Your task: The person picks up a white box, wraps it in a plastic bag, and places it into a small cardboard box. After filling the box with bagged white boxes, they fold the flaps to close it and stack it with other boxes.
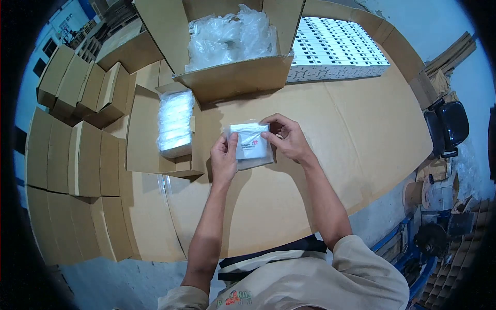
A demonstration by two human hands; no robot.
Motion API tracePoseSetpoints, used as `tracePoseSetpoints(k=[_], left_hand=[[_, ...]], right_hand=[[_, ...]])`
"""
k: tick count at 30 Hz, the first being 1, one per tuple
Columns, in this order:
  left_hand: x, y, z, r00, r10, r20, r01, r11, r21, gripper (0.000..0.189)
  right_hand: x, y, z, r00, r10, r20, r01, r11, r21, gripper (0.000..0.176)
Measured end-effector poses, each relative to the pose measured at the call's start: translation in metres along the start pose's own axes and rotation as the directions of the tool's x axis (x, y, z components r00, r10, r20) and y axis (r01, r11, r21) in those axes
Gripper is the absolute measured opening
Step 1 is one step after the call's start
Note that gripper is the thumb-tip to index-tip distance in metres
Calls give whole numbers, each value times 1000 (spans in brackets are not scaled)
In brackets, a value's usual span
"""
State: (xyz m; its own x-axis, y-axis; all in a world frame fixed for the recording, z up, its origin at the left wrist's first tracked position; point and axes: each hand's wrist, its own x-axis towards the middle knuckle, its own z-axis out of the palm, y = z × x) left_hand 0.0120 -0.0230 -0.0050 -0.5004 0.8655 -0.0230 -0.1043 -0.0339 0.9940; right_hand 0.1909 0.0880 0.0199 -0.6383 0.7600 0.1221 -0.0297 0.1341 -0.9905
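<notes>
A small white box in a clear plastic bag [250,147] is held between my two hands above the cardboard-covered table. It has a pink mark and dark print on its face. My left hand [225,155] grips its left edge, thumb on top. At its upper right corner, my right hand [288,138] pinches the bag with thumb and fingers. To the left, an open carton [142,139] holds a row of plastic-wrapped white packs [175,124]. Beyond my hands, a larger open carton [237,80] is filled with clear plastic bags [232,39].
Several closed brown cartons [82,160] are stacked along the left. At the back right lies a block of white boxes with black marks [336,49]. The table's cardboard top [356,139] ends in a curved edge on the right, with a black chair [449,126] beyond it.
</notes>
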Motion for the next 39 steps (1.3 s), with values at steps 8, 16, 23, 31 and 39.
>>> tracePoseSetpoints(k=[8,16,23,31,39], left_hand=[[-1,11,6,995,100,2,-100,995,-3,43],[3,18,9,997,74,-12,-75,997,-36,46],[9,19,24,983,167,-80,-175,980,-94,47],[16,16,24,980,196,-43,-200,955,-220,47],[16,27,19,979,192,74,-175,964,-198,33]], right_hand=[[3,13,5,992,-111,-63,114,992,48,12],[8,11,23,974,-89,-206,153,936,317,13],[6,8,28,975,8,-223,129,797,591,33],[5,-3,18,997,-9,-73,29,962,272,49],[5,4,12,996,-1,-93,19,982,189,38]])
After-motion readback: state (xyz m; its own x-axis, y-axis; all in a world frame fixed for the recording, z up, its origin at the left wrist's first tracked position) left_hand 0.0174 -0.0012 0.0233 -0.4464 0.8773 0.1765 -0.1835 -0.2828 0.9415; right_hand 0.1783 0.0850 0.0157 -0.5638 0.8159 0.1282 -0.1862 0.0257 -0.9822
